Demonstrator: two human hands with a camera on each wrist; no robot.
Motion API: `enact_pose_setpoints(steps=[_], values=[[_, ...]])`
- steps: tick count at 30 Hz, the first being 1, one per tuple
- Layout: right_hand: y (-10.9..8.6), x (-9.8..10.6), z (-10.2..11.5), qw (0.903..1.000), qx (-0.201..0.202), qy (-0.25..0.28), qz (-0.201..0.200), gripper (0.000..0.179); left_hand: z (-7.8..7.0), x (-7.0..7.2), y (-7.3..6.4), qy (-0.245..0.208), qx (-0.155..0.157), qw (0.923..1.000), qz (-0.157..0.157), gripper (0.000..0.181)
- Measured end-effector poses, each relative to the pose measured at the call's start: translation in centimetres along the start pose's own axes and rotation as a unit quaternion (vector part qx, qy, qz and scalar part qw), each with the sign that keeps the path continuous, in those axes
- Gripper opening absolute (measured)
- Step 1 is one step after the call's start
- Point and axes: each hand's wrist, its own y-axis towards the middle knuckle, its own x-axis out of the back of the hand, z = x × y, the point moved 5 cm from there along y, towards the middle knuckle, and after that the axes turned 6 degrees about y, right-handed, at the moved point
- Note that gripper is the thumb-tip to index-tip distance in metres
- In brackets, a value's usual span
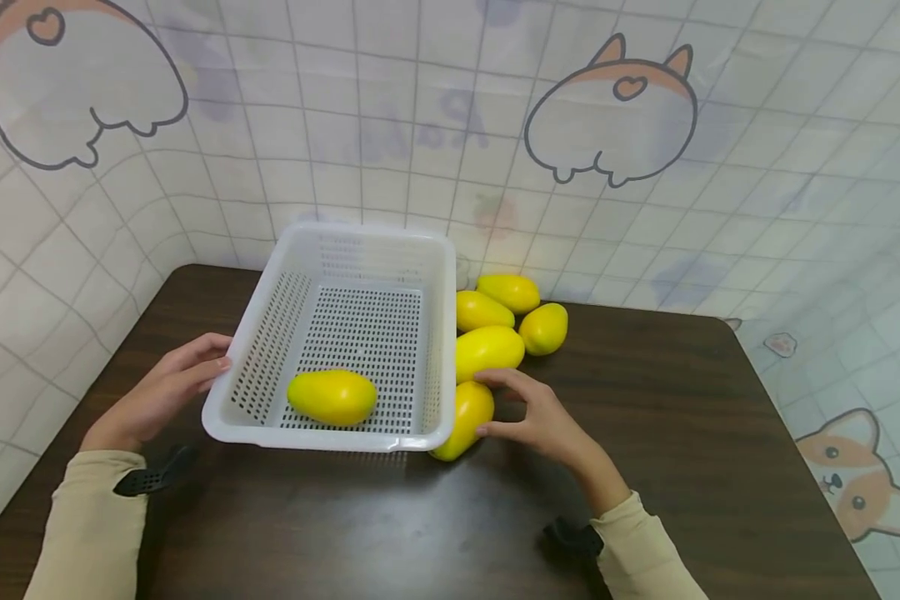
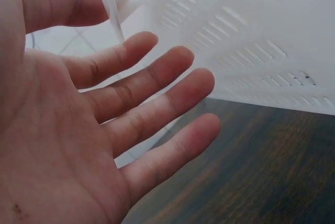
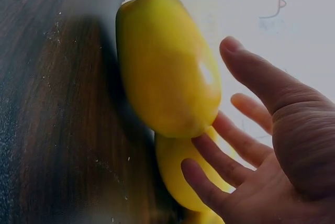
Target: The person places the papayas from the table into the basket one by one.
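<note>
A white plastic basket (image 1: 360,333) with slotted walls stands on the table, a yellow mango (image 1: 332,397) lying inside near its front. At the basket's left rim is my left hand (image 1: 168,387), fingers extended. The left wrist view shows that hand's palm (image 2: 63,140), its thumb by the rim and the other fingers spread along the outer wall. My right hand (image 1: 543,417) is spread at the right side of another mango (image 1: 468,421), which sits against the basket's front right corner. Its thumb stands apart from that mango (image 3: 167,67) in the right wrist view; fingertips reach its lower end.
Several more yellow mangoes (image 1: 490,350) lie clustered along the basket's right side, towards the back. The dark wooden table (image 1: 682,433) extends to the right and front. A white gridded sheet with cartoon dogs (image 1: 615,117) covers the wall behind and the sides.
</note>
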Motion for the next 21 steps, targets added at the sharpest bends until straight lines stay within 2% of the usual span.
enact_pose_setpoints(steps=[7, 15, 21], values=[[0.1, -0.1, 0.3, 0.9998, -0.007, -0.004, 0.016, 0.06, 0.0, -0.2, 0.0, -0.009, -0.01, 0.9999, -0.002, 0.033], [-0.3, -0.6, -0.1, 0.9984, -0.019, -0.044, 0.031, 0.062, -0.2, -0.1, 0.0, -0.01, -0.005, 0.9999, -0.001, 0.033], [-0.6, -1.3, -0.5, 0.9971, 0.003, -0.043, 0.063, 0.068, -0.2, -0.2, 0.0, -0.013, -0.012, 0.9998, 0.0, 0.033]])
